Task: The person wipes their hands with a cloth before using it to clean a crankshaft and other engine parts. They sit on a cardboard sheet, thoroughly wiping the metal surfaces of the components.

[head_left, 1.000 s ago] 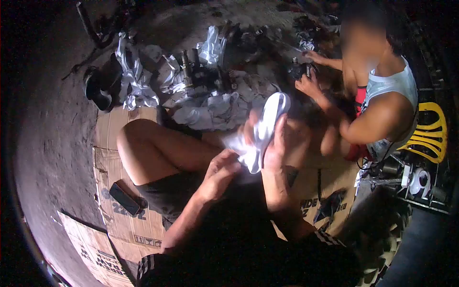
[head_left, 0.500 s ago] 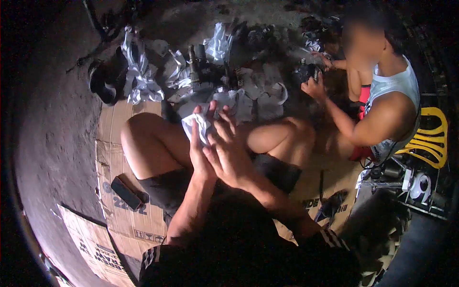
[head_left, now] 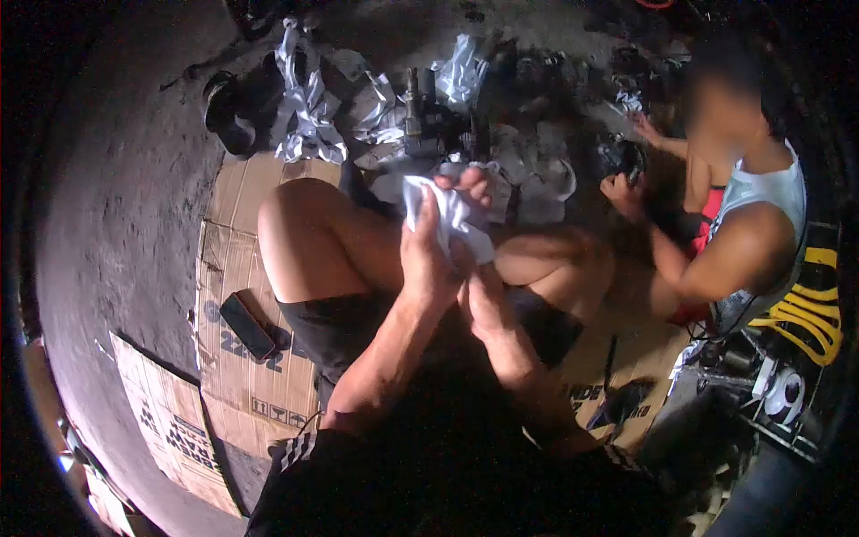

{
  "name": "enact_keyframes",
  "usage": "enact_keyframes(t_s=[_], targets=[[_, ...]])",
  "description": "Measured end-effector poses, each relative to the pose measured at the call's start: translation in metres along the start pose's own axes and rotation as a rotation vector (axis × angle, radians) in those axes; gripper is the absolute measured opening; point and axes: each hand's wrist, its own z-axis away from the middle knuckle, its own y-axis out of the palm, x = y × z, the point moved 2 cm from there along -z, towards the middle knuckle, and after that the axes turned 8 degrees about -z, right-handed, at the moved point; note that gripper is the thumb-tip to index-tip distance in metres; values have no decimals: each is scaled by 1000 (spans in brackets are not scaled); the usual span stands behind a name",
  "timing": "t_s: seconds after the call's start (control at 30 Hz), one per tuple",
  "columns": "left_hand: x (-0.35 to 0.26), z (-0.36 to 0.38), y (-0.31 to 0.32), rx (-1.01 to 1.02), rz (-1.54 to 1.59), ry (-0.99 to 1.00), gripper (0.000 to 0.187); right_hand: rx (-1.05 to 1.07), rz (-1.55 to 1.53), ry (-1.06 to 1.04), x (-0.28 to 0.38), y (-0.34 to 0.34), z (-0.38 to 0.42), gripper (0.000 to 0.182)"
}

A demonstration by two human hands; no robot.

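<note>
A white cloth (head_left: 452,215) lies between my two hands, above my crossed legs. My left hand (head_left: 428,255) is closed on the cloth, its thumb pointing up along the near side. Behind and to the right, my right hand (head_left: 474,268) is wrapped in the cloth, with its fingertips showing beyond the upper edge. The cloth hides much of the right palm. Beyond my hands, dark metal parts (head_left: 413,112) stand on the floor near crumpled white cloths (head_left: 309,116).
A co-worker (head_left: 743,215) sits at the right, holding a dark part (head_left: 620,157). A phone (head_left: 248,326) lies on cardboard (head_left: 237,394) at the left. Sandals (head_left: 228,116) are at the upper left. A yellow chair (head_left: 805,309) and metal items (head_left: 743,358) stand at the right.
The cloth has spread out and now covers much of my right hand. My left hand has closed on it. The whole view has shifted, with the scene lying further right.
</note>
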Motion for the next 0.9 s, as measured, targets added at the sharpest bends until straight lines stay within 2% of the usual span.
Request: enact_keyframes(t_s=[0.03,0.1,0.13,0.17,0.23,0.27,0.3,0.37,0.4,0.47,0.5,0.57,0.6,0.63,0.67,0.7,0.73,0.77,0.83,0.87,0.9], targets=[[-3,-3,-7,-18,27,-16,32,-9,-7,-5,7,4,5,68],[-7,-13,-27,-69,74,-65,31,117,185,-126,32,20,19,70],[-13,-18,-31,-5,136,-39,31,169,260,-76,26,-4,14,78],[-17,-19,-31,58,197,-11,30,161,264,-71,31,-7,14,78],[-16,-15,-24,3,141,16,29,216,302,-50,43,-3,10,80],[-14,-12,-20,-73,115,9,29,253,337,-137,52,7,12,77],[-13,-10,-19,-147,85,3,29,261,338,-134,55,11,12,77],[-13,-3,-22,-160,37,9,31,172,162,-171,59,13,10,77],[-13,1,-29,-167,-42,38,32,254,86,-199,59,12,7,78],[-17,13,-31,-191,-276,99,34,217,123,-249,66,17,5,78],[-16,21,-30,-196,-273,96,34,183,160,-301,71,21,4,79],[-15,34,-15,-71,-613,227,35,194,201,-355,69,32,0,74],[-5,36,-9,36,-617,401,36,89,598,-525,68,37,1,68],[-5,39,8,70,-646,464,35,-23,996,-690,66,45,2,63],[-17,32,12,12,-694,377,33,-147,1392,-849,63,59,4,59],[-29,17,17,-43,-736,292,30,-159,1126,-779,53,72,9,66],[-38,9,25,8,-777,331,29,-4,1273,-970,38,49,6,58],[-39,-1,22,70,-702,220,30,164,1414,-1158,23,24,5,52],[-46,-9,36,57,-641,234,31,193,1314,-1066,23,26,20,58],[-54,-5,44,23,-637,147,31,207,1209,-976,26,31,29,67],[-55,-6,38,21,-632,151,31,227,1104,-892,33,37,32,78]])
